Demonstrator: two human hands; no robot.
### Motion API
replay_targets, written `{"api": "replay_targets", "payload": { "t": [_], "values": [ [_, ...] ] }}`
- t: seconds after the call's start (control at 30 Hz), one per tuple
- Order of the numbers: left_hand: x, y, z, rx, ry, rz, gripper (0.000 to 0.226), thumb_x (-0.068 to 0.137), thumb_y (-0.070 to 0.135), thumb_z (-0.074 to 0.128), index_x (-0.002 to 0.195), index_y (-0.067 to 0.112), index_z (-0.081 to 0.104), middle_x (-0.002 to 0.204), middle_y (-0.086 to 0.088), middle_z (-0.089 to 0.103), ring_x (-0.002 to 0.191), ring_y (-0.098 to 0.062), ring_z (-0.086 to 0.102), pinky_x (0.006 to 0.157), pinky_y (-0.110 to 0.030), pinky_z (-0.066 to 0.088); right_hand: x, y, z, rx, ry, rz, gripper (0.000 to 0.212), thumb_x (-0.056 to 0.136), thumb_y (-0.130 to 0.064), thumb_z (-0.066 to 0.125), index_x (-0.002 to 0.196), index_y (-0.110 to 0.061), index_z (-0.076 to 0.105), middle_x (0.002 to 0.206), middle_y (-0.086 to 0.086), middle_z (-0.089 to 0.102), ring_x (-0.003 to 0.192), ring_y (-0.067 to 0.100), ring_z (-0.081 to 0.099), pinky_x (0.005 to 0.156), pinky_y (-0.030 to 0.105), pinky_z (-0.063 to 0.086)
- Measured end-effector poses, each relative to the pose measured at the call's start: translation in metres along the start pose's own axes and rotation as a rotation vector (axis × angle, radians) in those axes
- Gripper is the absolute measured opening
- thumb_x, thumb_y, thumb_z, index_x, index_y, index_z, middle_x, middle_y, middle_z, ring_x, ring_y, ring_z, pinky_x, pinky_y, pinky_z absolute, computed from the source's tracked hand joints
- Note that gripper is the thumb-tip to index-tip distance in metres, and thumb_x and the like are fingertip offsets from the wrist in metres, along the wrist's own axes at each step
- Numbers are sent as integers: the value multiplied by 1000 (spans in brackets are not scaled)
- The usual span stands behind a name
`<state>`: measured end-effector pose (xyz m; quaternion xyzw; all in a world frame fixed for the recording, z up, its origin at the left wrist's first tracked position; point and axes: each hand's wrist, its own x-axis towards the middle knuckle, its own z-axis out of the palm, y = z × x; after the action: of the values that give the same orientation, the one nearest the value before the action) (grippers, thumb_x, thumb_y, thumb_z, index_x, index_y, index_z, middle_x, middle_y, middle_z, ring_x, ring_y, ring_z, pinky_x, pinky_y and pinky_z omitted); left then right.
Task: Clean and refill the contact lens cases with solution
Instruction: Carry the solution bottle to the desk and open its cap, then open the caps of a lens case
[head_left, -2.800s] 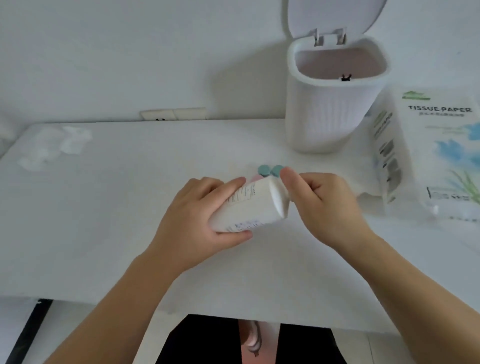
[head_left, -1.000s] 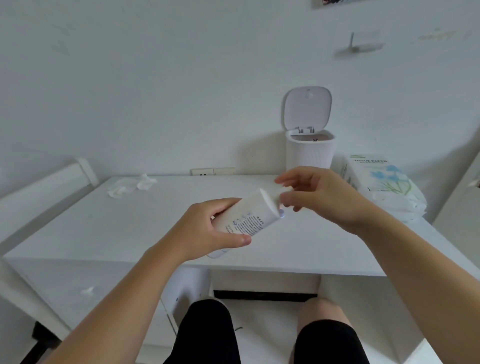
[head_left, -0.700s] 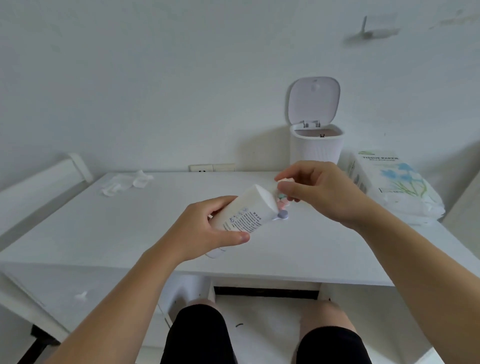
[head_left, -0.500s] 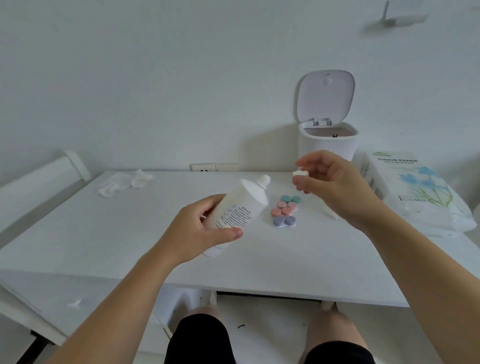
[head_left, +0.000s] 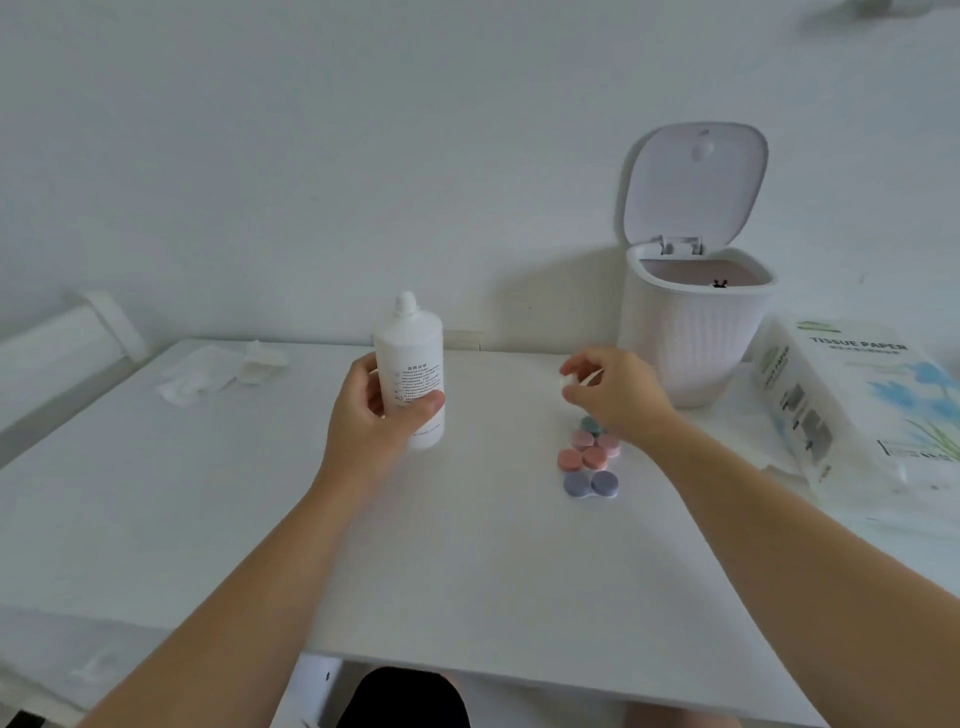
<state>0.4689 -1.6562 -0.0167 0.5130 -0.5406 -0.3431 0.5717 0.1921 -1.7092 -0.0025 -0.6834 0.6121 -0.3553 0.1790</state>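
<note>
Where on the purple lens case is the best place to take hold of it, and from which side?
Pinch the purple lens case across its narrow waist between the two round caps, coming from above. It lies flat on the table, nearest the table's front edge in its row, so its front side is free.

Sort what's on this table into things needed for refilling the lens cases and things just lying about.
Needed:
- white plastic solution bottle, upright, held by left hand
- small white bottle cap, pinched by right hand
- coloured round-lidded lens cases

Lying about:
- white lidded bin, open
- tissue paper pack
- crumpled white tissues
</note>
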Motion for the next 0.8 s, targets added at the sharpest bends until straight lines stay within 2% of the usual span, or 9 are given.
{"api": "replay_targets", "payload": {
  "t": [0.1,0.27,0.4,0.53,0.63,0.8],
  "values": [
    [6,-12,-1,-22,17,-2,51,67,37,84,111,40,59,106,19,73,96,-2,71,70,-19,55,11,5,16,-15,-9,46,15,87,-15,69,99,-22,73,82,-9,66,71,5,58,73,23,49],
    [10,-23,-2,-52,16,1,55,65,40,84,115,40,60,107,19,73,96,-1,71,69,-12,54,24,6,25,-122,-20,74,29,89,-16,61,118,-16,68,88,-4,68,85,17,61,77,23,44],
    [12,-26,-4,-39,21,-23,54,66,40,84,114,46,60,108,24,72,95,4,69,66,-13,54,26,4,27,-266,-89,123,30,87,-15,60,116,-14,70,106,4,72,93,21,63,80,26,48],
    [15,-29,-5,-30,14,-44,55,64,42,83,114,45,60,106,28,70,96,6,68,69,-13,52,27,3,19,-289,-120,123,37,88,-24,66,123,-17,65,108,2,70,95,22,65,86,34,54],
    [16,-30,-5,-29,14,-50,55,64,42,82,114,45,60,106,27,71,94,6,68,73,-19,52,18,7,7,-293,-96,89,37,90,-36,68,123,-21,65,108,-3,66,89,17,62,80,31,51],
    [17,-33,-5,-22,-1,-32,56,68,37,81,119,41,61,111,23,72,101,3,68,83,-28,54,-18,27,-20,-233,-16,-4,13,88,-30,71,101,-31,69,89,-16,66,71,5,56,61,20,41]
  ]
}}
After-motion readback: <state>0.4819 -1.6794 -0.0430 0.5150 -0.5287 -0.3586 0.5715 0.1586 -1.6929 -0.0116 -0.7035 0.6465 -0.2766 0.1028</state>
